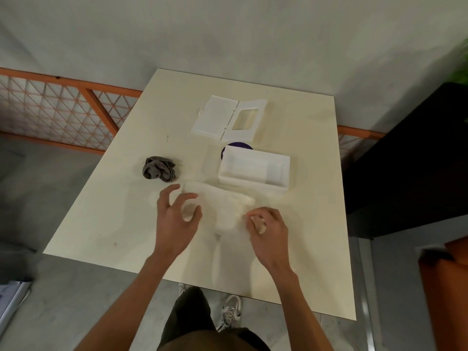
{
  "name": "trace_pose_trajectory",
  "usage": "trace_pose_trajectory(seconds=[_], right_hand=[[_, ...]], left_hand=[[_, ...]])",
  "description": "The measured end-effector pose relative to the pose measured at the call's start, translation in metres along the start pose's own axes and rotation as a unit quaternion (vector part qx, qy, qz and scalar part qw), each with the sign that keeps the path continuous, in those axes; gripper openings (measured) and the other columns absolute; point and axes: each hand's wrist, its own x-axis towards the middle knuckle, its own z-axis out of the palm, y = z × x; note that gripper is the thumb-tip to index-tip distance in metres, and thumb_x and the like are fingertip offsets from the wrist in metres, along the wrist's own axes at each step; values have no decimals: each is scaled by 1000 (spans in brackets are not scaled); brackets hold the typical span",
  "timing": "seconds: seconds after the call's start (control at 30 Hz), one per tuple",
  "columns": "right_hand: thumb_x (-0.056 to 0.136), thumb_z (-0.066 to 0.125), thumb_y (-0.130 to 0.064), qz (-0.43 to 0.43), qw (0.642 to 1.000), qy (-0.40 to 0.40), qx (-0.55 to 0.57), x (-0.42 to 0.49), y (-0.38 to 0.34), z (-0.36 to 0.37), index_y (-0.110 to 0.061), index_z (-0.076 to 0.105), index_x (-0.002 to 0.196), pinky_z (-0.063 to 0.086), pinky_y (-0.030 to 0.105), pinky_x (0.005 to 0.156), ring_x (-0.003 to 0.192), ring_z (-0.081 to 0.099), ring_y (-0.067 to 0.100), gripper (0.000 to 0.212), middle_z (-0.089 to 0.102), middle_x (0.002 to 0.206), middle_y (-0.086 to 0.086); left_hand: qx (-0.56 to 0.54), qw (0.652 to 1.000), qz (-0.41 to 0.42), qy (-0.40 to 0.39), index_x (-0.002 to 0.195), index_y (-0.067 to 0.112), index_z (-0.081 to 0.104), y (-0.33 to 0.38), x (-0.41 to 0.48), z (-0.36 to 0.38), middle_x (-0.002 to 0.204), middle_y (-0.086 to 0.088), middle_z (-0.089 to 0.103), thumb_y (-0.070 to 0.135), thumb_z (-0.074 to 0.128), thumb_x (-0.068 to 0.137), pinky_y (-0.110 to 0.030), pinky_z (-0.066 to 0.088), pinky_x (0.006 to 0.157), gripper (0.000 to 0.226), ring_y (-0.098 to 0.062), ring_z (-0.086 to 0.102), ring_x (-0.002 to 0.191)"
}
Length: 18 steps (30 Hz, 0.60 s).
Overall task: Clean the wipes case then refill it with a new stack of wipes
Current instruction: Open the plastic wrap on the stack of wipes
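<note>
The white wipes case base (pixel 253 171) stands open and empty right of the table's middle. Its lid (pixel 228 117), with a rectangular window, lies opened out flat behind it. A crumpled grey cloth (pixel 159 168) sits to the left of the base. A pale, blurred pack of wipes in clear wrap (pixel 222 209) lies in front of the base. My left hand (pixel 174 221) curls its fingers and thumb round the pack's left end. My right hand (pixel 268 229) pinches the wrap at the pack's right side.
A dark purple round object (pixel 236 146) peeks out behind the case base. The cream table (pixel 101 224) has an orange mesh fence (pixel 63 105) to its left and a black cabinet (pixel 405 160) to its right. My feet show below the near edge.
</note>
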Motion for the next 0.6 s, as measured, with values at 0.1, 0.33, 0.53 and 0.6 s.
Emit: trace_pose_trajectory(seconds=[0.1, 0.33, 0.53, 0.6], right_hand=[[98, 70, -14, -31, 998, 49, -40, 11, -13, 2, -33, 70, 103, 52, 28, 90, 98, 62, 11, 20, 60, 110, -15], [105, 54, -8, -76, 986, -112, -96, 49, -22, 31, -23, 71, 121, 54, 41, 98, 112, 57, 22, 27, 59, 125, -4], [103, 60, -3, -97, 983, -110, -112, 50, -15, 35, -16, 70, 118, 56, 39, 96, 109, 58, 24, 22, 54, 120, 1], [102, 60, -3, -76, 986, -111, -96, 51, -18, 33, -16, 69, 108, 55, 39, 93, 103, 59, 23, 16, 52, 113, 0]], left_hand=[[17, 997, 71, 12, 117, 19, 71, 21, -3, 20, 143, 3, 51, 21, 79, 91, -5, 36, 100, 27, -14, 50, 133], [104, 987, 117, -47, 143, 1, 52, 11, -14, 73, 149, -11, 51, 36, 60, 105, -40, 38, 121, 52, -29, 46, 144], [178, 971, 157, -23, 151, -3, 47, 3, -20, 82, 158, -17, 46, 38, 48, 110, -47, 27, 128, 59, -29, 36, 154], [185, 970, 155, -26, 153, -3, 44, 3, -21, 83, 160, -17, 43, 38, 47, 110, -48, 27, 128, 59, -28, 32, 156]])
